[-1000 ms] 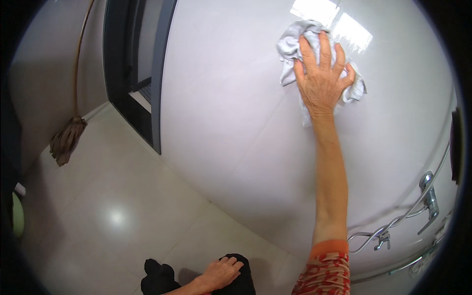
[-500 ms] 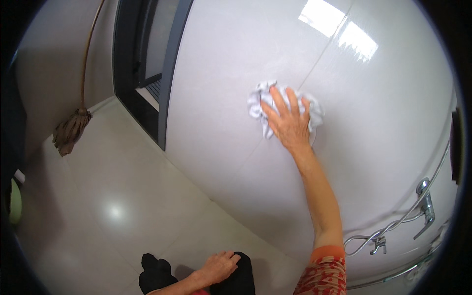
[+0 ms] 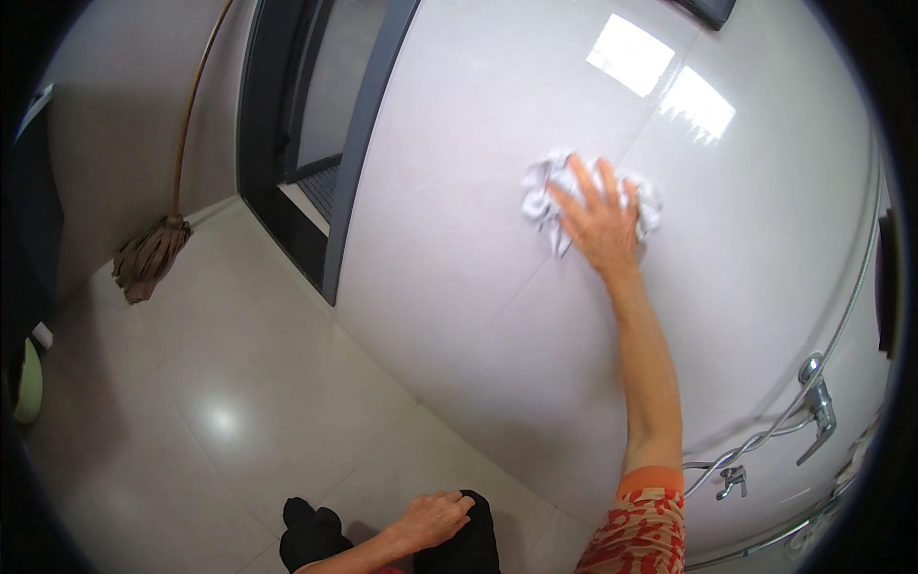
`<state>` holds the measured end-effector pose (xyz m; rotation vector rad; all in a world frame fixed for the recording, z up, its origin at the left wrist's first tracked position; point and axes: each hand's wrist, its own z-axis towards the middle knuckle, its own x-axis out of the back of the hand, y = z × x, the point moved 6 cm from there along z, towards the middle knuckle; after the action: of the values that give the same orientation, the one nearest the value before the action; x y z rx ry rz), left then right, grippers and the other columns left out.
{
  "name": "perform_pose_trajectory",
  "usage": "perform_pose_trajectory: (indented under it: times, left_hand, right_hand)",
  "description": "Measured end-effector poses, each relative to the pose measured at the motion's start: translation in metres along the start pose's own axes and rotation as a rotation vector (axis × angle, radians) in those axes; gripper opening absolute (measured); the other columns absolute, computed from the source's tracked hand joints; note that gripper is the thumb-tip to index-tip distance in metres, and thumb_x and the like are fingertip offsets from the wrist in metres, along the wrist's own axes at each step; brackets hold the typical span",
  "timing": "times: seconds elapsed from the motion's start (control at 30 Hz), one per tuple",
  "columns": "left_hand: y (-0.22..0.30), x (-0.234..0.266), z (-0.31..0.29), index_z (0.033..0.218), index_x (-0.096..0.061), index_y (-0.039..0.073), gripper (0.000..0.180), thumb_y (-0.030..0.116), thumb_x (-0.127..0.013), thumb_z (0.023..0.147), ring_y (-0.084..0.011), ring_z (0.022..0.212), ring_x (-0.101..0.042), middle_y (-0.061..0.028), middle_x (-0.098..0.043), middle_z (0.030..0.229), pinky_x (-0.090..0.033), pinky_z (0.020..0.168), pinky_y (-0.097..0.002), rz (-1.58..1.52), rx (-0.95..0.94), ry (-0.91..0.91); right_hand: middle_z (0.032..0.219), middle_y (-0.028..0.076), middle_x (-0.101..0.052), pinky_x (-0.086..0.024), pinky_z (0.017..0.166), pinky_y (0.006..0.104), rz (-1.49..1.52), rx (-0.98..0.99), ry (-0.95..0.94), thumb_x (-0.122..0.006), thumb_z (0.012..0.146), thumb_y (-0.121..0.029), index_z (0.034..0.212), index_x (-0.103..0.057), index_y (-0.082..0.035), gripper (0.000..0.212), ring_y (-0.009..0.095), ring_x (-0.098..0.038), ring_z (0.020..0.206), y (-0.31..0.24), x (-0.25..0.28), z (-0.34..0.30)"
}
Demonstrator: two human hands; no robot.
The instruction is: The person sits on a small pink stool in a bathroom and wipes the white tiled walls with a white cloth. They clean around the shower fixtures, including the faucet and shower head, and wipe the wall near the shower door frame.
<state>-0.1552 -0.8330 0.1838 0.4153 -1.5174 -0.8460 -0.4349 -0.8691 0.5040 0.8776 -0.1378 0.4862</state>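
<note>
My right hand (image 3: 601,218) presses a crumpled white cloth (image 3: 547,196) against the glossy pale tiled wall (image 3: 459,220). Its fingers are spread over the cloth, which bunches out on both sides, and the arm in a red-patterned sleeve reaches up from below. Low in the view, my left hand (image 3: 435,519) rests on my black-clothed leg (image 3: 464,545). Its fingers are curled together, and nothing shows in them.
A shower mixer (image 3: 816,407) with a twisted metal hose and a small tap (image 3: 732,481) are fixed at the right. Left of the wall stands a dark door frame (image 3: 330,258). A mop (image 3: 151,258) leans farther left; a green basin (image 3: 30,383) sits at the left edge.
My right hand and the cloth have slid a little to the right and up along the wall. The whole view has shifted slightly. My left hand stays on the leg.
</note>
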Motion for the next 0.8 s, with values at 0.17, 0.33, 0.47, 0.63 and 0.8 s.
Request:
perform_pose_trajectory:
  times: [0.17,0.33,0.47,0.63,0.8]
  left_hand:
    - [0.008,0.009,-0.001,0.110,-0.058,0.008,0.028,0.024,-0.061,0.088,-0.0313,0.093,-0.062,-0.0115,-0.062,0.096,-0.052,0.076,-0.0424,0.031,-0.009,-0.018]
    - [0.011,0.001,-0.002,0.108,-0.058,0.008,0.027,0.023,-0.063,0.086,-0.0296,0.088,-0.062,-0.0103,-0.061,0.093,-0.053,0.071,-0.0401,0.013,-0.046,0.009]
    - [0.015,-0.007,-0.001,0.108,-0.058,0.007,0.028,0.023,-0.063,0.086,-0.0300,0.086,-0.062,-0.0111,-0.059,0.095,-0.053,0.071,-0.0402,0.017,-0.055,-0.029]
    - [0.011,-0.011,0.001,0.109,-0.057,0.006,0.030,0.023,-0.064,0.086,-0.0309,0.086,-0.061,-0.0127,-0.059,0.096,-0.053,0.072,-0.0404,0.018,-0.035,-0.053]
    - [0.009,-0.008,-0.003,0.110,-0.057,0.005,0.030,0.022,-0.064,0.086,-0.0319,0.088,-0.061,-0.0139,-0.059,0.097,-0.054,0.072,-0.0410,0.009,0.002,-0.085]
  right_hand:
    - [0.145,-0.005,-0.040,-0.028,0.099,0.0490,-0.188,-0.192,0.199,-0.079,0.067,-0.037,0.117,-0.060,-0.038,0.054,0.023,-0.033,0.131,0.020,-0.001,0.039]
    - [0.142,-0.006,-0.042,-0.028,0.098,0.0491,-0.307,-0.277,0.258,-0.075,0.070,-0.039,0.115,-0.062,-0.037,0.046,0.022,-0.035,0.128,-0.004,-0.021,0.046]
    - [0.141,-0.006,-0.043,-0.029,0.098,0.0497,-0.307,-0.262,0.262,-0.074,0.072,-0.038,0.112,-0.063,-0.036,0.042,0.023,-0.037,0.126,-0.024,-0.035,0.045]
    - [0.143,-0.005,-0.040,-0.024,0.100,0.0504,-0.145,-0.212,0.139,-0.075,0.070,-0.043,0.114,-0.062,-0.034,0.047,0.023,-0.033,0.130,-0.059,-0.052,0.033]
    - [0.145,-0.001,-0.039,-0.026,0.099,0.0548,0.012,-0.100,0.041,-0.079,0.064,-0.043,0.115,-0.062,-0.030,0.055,0.027,-0.030,0.132,-0.107,-0.076,0.005]
